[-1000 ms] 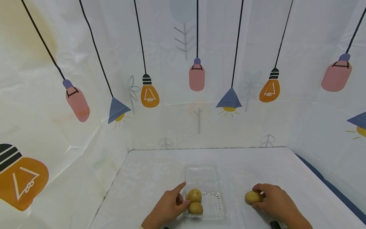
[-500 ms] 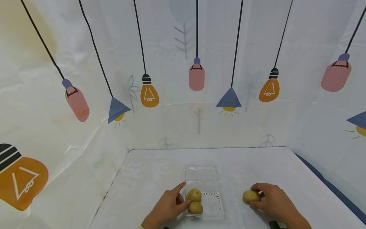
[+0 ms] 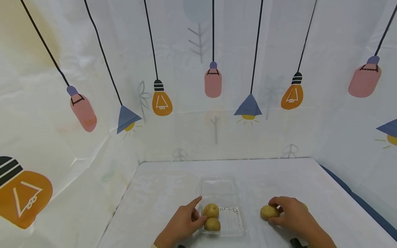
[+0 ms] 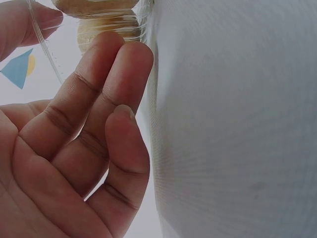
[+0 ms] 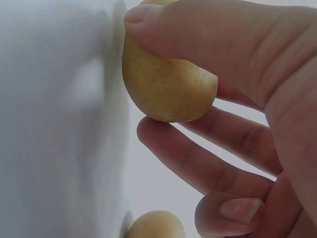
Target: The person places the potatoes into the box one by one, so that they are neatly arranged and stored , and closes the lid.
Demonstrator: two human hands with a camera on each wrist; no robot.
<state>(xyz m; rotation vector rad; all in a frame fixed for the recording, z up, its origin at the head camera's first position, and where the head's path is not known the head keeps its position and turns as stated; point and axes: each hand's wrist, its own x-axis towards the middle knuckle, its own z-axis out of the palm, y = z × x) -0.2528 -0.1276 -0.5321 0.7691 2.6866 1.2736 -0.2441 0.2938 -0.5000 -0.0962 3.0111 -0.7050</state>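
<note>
A clear plastic clamshell box [image 3: 229,222] lies with its lid folded back on the white table. Two round yellow-brown potatoes [image 3: 211,210] sit one behind the other along its left side. At that side is my left hand [image 3: 183,222], index finger and thumb spread apart, their tips right at the rim. In the left wrist view its other fingers bend near the box wall. My right hand [image 3: 293,213] pinches another potato [image 5: 168,89] between thumb and fingers, right of the box and close over the table. One more potato [image 5: 157,227] shows low in the right wrist view.
The white table [image 3: 167,179] runs back to a pale curtain [image 3: 180,127] printed with hanging lamps, which also encloses both sides. A black object [image 3: 296,243] shows below my right wrist.
My right hand has moved a little left with the potato, toward the box. Behind that hand a sliver of another potato has come into sight. My left hand has stayed put.
</note>
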